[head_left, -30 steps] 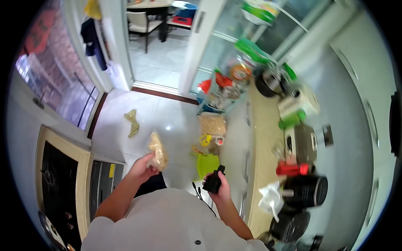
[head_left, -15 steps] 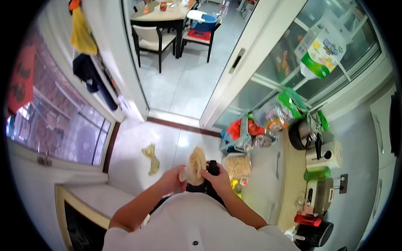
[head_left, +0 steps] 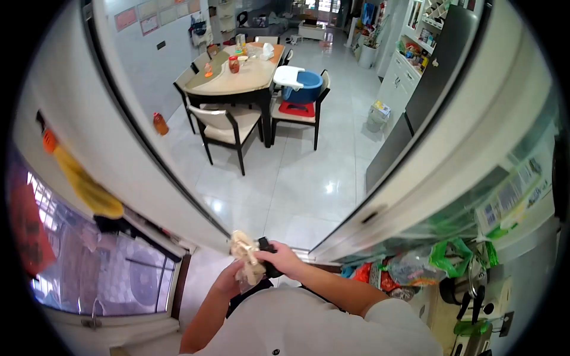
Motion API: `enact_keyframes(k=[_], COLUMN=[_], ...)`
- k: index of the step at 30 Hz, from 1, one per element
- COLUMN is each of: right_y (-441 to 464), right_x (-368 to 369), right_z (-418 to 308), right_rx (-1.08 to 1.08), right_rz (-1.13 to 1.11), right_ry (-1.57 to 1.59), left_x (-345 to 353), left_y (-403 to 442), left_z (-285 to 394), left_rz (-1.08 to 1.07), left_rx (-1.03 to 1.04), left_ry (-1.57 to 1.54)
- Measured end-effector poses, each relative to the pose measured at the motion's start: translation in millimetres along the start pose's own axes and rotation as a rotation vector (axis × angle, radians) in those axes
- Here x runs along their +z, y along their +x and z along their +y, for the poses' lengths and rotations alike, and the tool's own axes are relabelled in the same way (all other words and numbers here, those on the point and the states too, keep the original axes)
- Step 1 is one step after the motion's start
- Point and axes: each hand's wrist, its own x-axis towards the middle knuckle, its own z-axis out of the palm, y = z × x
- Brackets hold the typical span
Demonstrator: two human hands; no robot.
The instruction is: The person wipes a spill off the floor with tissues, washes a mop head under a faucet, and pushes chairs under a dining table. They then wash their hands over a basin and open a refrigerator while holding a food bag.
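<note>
Both hands meet low in the middle of the head view, in front of the grey shirt. My left hand (head_left: 228, 281) is closed round the lower part of a pale tan bundle in clear plastic (head_left: 247, 261). From the right, my right hand (head_left: 281, 260) holds a small black object (head_left: 268, 255), its thumb reaching onto the bundle. What the bundle contains cannot be made out.
Beyond an open sliding doorway stand a dining table (head_left: 237, 77), a cream chair (head_left: 228, 126) and a chair bearing a blue booster seat (head_left: 306, 87). A yellow cloth (head_left: 89, 181) hangs at the left. Plastic bags (head_left: 415, 267) and a pot lie at the lower right.
The view has swung up towards the dining room. My hands, apart one second ago, have come together at the bundle. The cloth-like item on the floor has left the view.
</note>
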Motion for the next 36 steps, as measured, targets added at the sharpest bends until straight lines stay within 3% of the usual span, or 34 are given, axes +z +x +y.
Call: enact_keyframes(k=[2,4,5,7,10,12,14,20,22,28,29,32,36], right_y=[53,109,139,199,281,323,343,265,220,121,113,108,111], right_x=[-1,-16,-30,-68,-154,-212,-282,-463,-506,-668,-690,-746,-794], right_z=[-28,-53,-67,-92,-138,-136,-144,-163,-186,-209,-218,-213,-206], right_rx=[-0.033,-0.065,-0.03,-0.026,-0.114,-0.157,-0.164,-0.434,-0.628,-1.306,-1.269,-1.324,-1.559], right_rz=[0.076,0.118,0.115,0.171,0.293,0.46,0.564,0.86,1.103,1.157,1.293,1.394,1.347], right_ry=[-0.175,-0.145,0.015,0.218,0.541,0.829,1.059,1.151,1.176,1.287,1.429,1.541,1.532], left_x=[6,8,-2,-28,-24,6,41,139,158,204,219,238,258], left_y=[35,73,99,147,240,298,365,517,562,704,720,771,841], left_z=[29,67,83,119,192,239,277,313,301,252,248,252,262], left_rz=[0.152,0.246,0.215,0.294,0.35,0.217,0.06,-0.25,-0.265,-0.36,-0.342,-0.306,-0.324], left_rx=[0.168,0.209,0.161,0.291,0.21,0.092,0.083,-0.184,-0.247,-0.371,-0.416,-0.5,-0.575], left_ry=[-0.117,-0.24,-0.215,-0.35,-0.272,-0.159,0.183,0.407,0.432,0.421,0.404,0.399,0.421])
